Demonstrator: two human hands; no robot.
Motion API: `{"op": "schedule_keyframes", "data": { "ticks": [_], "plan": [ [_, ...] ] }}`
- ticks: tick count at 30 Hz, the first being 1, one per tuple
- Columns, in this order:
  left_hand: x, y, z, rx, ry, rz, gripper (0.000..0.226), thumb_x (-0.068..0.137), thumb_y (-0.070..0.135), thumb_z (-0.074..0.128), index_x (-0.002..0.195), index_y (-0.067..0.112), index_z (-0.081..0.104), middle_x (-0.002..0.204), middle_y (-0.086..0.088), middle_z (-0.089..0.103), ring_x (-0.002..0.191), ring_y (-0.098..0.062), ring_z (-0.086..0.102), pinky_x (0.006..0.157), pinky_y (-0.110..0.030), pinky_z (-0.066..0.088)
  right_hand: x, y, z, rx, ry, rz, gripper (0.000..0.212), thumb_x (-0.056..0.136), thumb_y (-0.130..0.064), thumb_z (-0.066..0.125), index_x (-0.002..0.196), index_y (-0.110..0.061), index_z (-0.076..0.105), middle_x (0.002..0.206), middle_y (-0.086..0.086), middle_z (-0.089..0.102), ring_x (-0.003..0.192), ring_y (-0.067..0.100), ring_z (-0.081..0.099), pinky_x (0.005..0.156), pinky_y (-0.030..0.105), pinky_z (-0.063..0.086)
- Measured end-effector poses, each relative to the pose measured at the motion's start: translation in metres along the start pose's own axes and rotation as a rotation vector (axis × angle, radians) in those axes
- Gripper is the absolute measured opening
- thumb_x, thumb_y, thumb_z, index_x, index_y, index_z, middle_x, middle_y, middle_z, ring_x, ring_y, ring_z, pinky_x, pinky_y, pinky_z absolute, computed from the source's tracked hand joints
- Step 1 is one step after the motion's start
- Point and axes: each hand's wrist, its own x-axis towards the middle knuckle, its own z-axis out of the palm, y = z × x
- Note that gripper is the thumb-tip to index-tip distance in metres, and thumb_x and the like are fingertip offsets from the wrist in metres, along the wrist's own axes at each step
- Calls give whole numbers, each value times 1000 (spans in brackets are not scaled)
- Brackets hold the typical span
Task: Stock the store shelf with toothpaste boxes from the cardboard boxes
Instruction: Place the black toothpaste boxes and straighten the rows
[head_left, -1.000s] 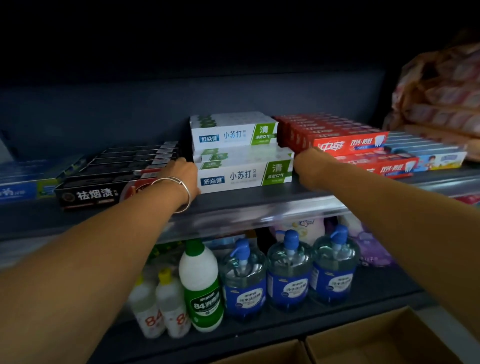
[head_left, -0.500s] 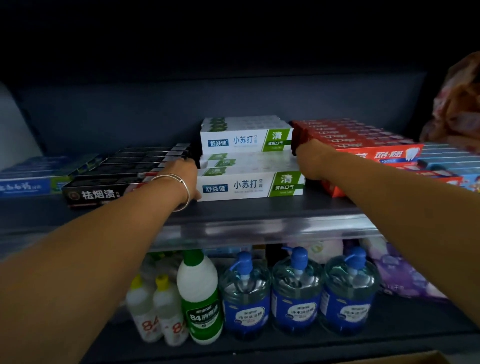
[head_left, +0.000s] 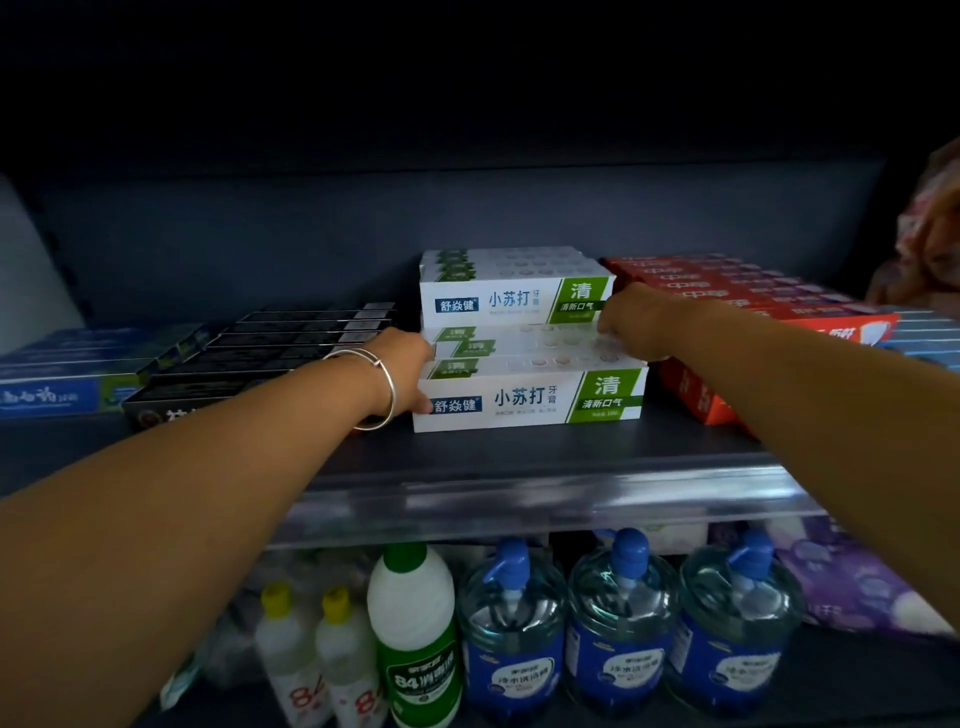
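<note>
White-and-green toothpaste boxes (head_left: 524, 400) lie in rows at the middle of the dark shelf (head_left: 467, 457), with a second layer (head_left: 514, 296) stacked on them toward the back. My left hand (head_left: 402, 364), a silver bangle on its wrist, grips the left end of the front boxes, thumb on the front face. My right hand (head_left: 631, 325) reaches in from the right. Its curled fingers hold the right end of a box in the lower layer, just below the upper stack. The fingertips of both hands are partly hidden by the boxes.
Black toothpaste boxes (head_left: 291, 348) and blue ones (head_left: 78, 384) lie to the left, red ones (head_left: 737, 306) close on the right. Below the shelf stand bleach bottles (head_left: 413, 629) and blue-capped jugs (head_left: 618, 623). Purple packs (head_left: 852, 582) sit at the lower right.
The view has come closer and the cardboard boxes have dropped out of sight. My right hand has moved from beside the stack up onto the lower layer. My left hand stays at the left end.
</note>
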Motion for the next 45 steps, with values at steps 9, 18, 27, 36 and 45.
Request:
{"op": "schedule_keyframes", "data": {
  "ticks": [9, 18, 27, 36, 45],
  "plan": [
    [3, -3, 1, 17, -5, -20, 43, 77, 31, 74, 110, 7, 59, 110, -11, 60, 99, -26, 57, 79, -30, 44, 6, -5, -3, 64, 45, -12, 31, 93, -8, 49, 123, -10, 59, 125, 8, 56, 111, 22, 56, 97, 33, 48],
    [0, -1, 2, 62, -39, -59, 45, 82, 29, 69, 116, 4, 56, 117, -15, 58, 105, -29, 57, 82, -30, 44, 4, -15, -2, 50, 54, -40, 33, 93, -6, 48, 126, -5, 54, 126, 12, 53, 113, 25, 55, 96, 32, 47],
    [-13, 7, 13, 160, -30, -168, 53, 95, 26, 52, 135, -3, 32, 129, -19, 51, 119, -32, 48, 91, -35, 42, -4, -10, 1, 85, 36, -33, 30, 93, -10, 48, 122, -7, 55, 122, 10, 56, 106, 23, 57, 89, 30, 49],
    [-24, 14, 25, 141, 28, -217, 27, 94, 5, 48, 119, -1, 56, 116, -19, 60, 104, -33, 60, 81, -34, 49, -24, -10, 1, 134, -20, -21, 25, 95, -9, 46, 117, -2, 54, 118, 12, 56, 90, 18, 50, 80, 26, 42],
    [-16, 17, 21, -263, 75, -327, 30, 93, 14, 53, 120, -1, 54, 119, -18, 58, 106, -33, 58, 78, -30, 43, -30, -14, 2, 160, -24, 1, 25, 96, -10, 47, 118, -1, 53, 120, 13, 56, 108, 25, 56, 83, 25, 44]
  ]
}}
